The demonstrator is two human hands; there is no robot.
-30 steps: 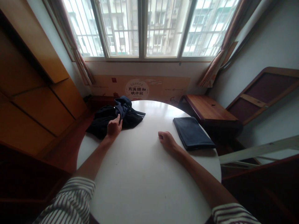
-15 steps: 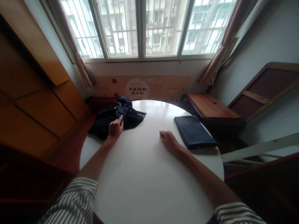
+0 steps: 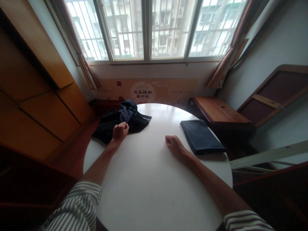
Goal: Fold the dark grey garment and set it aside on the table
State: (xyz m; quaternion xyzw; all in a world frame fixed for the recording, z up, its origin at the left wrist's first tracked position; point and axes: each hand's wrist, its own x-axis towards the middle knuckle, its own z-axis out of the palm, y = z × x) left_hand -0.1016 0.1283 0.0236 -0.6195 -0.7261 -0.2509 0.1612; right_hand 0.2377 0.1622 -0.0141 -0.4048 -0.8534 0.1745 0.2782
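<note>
Daylight glares through the windows (image 3: 125, 32); dim edges bow outward.

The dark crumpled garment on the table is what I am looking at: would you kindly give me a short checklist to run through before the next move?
1. Left hand has hold of the dark crumpled garment: cannot tell; it is a fist on the cloth.
2. Right hand is free: ok; curled, holding nothing, resting on the white round table.
3. Garment lies flat: not ok; it is bunched and heaped.
4. Garment stays within the table edge: cannot tell.
5. Folded navy cloth lies apart from the garment: ok.
</note>
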